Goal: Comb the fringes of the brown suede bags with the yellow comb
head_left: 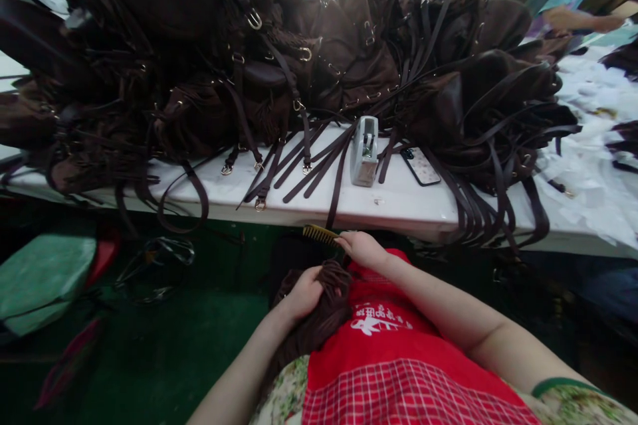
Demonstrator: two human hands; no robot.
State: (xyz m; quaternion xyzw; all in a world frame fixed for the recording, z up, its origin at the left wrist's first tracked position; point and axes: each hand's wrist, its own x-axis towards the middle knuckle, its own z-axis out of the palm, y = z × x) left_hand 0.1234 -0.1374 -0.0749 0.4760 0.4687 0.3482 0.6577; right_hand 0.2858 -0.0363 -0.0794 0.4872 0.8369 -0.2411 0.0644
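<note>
My right hand [363,249] grips one end of a yellowish comb [319,234], its teeth pointing down, just in front of the table edge. Below it, my left hand [305,291] is closed on the gathered fringe of a dark brown bag [319,325] that rests on my lap against the red apron [393,332]. Part of the bag is hidden under my left forearm. The comb is apart from the fringe, slightly above it.
Dark brown bags [349,46] with buckled straps are heaped along the white table [399,202]. A tape dispenser [365,153] and a phone [421,166] lie near the front edge. Straps hang over it. Another person's arm [581,18] shows at upper right; a green-covered seat [47,272] stands left.
</note>
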